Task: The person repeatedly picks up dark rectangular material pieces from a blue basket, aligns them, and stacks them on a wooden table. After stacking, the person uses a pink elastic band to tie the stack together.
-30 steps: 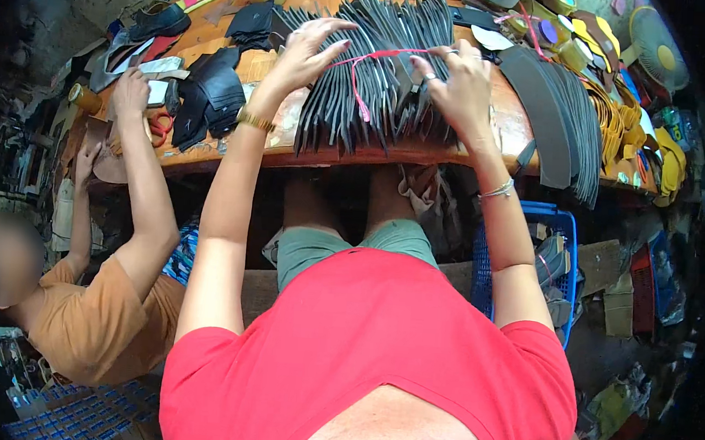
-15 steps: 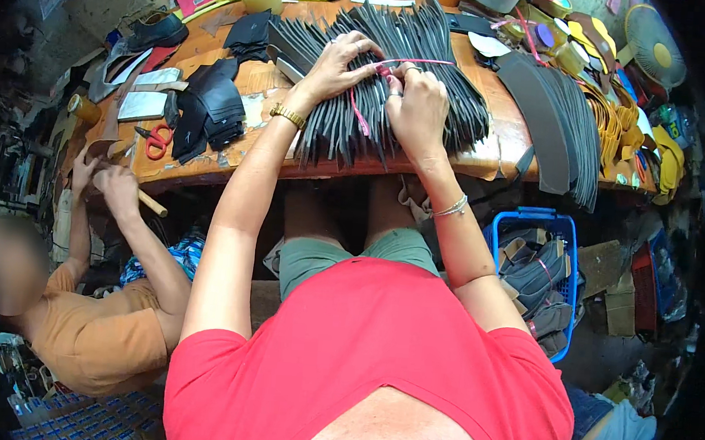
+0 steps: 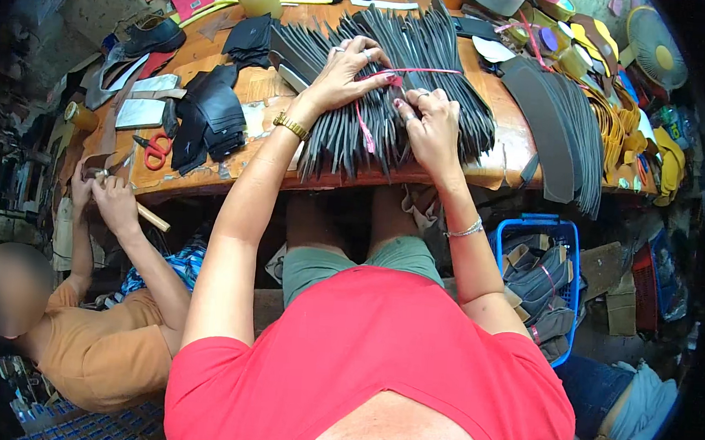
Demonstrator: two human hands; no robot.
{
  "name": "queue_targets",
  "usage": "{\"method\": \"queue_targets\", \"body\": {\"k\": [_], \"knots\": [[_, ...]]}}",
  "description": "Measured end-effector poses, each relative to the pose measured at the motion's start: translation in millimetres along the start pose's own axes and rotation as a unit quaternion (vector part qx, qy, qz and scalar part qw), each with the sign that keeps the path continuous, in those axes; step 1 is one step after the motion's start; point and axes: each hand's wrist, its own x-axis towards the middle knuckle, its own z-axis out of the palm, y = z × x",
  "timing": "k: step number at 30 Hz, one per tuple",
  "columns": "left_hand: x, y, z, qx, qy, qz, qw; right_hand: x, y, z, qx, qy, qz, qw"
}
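Observation:
A thick bundle of dark, thin flat strips stands on edge across the front of the wooden table. A pink string is tied across its top, with a loose end hanging down over the strips. My left hand lies on the bundle, thumb and forefinger closed at the string's knot. Just below and right of the knot, my right hand is curled against the strips with its fingertips together. What those fingertips hold, if anything, is hidden.
Curved dark pieces lie stacked to the right. Red-handled scissors and black pieces are on the left. A blue basket of dark items stands below right. At left, a co-worker grips a wooden-handled tool.
My right hand has moved away from the knot, down and slightly right, onto the strips. My left hand remains at the knot. The co-worker's hands have shifted slightly.

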Motion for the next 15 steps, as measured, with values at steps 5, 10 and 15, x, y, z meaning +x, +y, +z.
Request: {"method": "queue_targets", "body": {"k": [5, 10, 15], "knots": [[-2, -3, -2, -0.042, 0.026, -0.011, 0.999, -1, 1, -1, -0.009, -0.017, -0.044, 0.999], [-3, -11, -1, -0.061, 0.026, -0.007, 0.998, -1, 5, -3, 0.005, -0.030, -0.068, 0.997], [-3, -7, 2, -0.057, 0.020, -0.030, 0.998, -4, 12, -4, 0.015, -0.024, -0.084, 0.996]]}}
